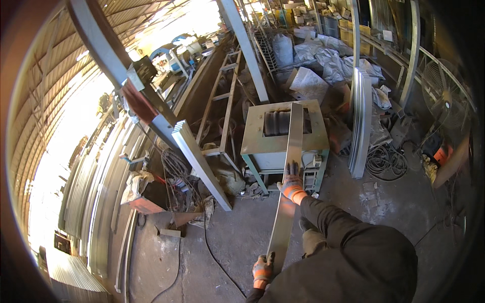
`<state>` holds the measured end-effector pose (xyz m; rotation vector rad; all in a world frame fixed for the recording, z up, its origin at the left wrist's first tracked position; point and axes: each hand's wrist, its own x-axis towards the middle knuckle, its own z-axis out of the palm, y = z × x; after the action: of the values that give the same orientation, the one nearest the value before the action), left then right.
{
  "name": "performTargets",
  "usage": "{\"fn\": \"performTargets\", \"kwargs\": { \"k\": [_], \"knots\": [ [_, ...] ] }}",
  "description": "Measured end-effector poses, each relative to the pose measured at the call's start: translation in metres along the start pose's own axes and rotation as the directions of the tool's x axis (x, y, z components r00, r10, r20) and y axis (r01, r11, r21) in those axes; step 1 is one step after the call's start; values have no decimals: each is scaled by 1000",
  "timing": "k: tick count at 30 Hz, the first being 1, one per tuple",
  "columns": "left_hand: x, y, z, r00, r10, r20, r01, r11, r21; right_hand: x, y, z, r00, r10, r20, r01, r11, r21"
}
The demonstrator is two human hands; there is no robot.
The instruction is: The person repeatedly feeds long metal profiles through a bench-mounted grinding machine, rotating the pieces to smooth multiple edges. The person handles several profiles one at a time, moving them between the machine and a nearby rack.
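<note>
A long, flat, shiny metal strip (281, 222) runs from near my body up to a beige and green box-shaped machine (252, 141). Its far end lies over the machine's top, across part of a square opening where a dark ribbed roller (277, 123) shows. My left hand (262, 271), in a grey and orange work glove, is closed round the strip's near end with the thumb on top. Farther along, my right hand (292, 186), gloved alike, grips the strip just before the machine, its thumb at the left edge and fingers along the face.
Stacked metal profiles (359, 123) stand upright right of the machine, near coiled cable (386, 162) and a large fan (444, 98). To the left, a metal post (202, 164) leans beside a ladder-like frame (221, 96). A cable (214, 257) crosses the floor; long profiles (96, 197) lie far left.
</note>
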<state>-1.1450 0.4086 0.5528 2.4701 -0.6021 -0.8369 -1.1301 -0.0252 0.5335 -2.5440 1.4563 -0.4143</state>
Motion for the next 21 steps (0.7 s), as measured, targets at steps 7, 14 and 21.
{"fn": "performTargets", "kwargs": {
  "k": [7, 14, 21],
  "knots": [
    [180, 129, 71, 991, 33, 127, 7, 952, -305, 237, 52, 66, 974, -200, -110, 198, 980, -32],
    [424, 308, 118, 986, 81, 144, -29, 942, -335, 512, 124, 120, 960, -191, -202, 176, 980, -91],
    [539, 415, 142, 986, 119, 120, -57, 903, -426, 667, 158, 148, 985, -151, -89, 132, 972, -193]
  ]
}}
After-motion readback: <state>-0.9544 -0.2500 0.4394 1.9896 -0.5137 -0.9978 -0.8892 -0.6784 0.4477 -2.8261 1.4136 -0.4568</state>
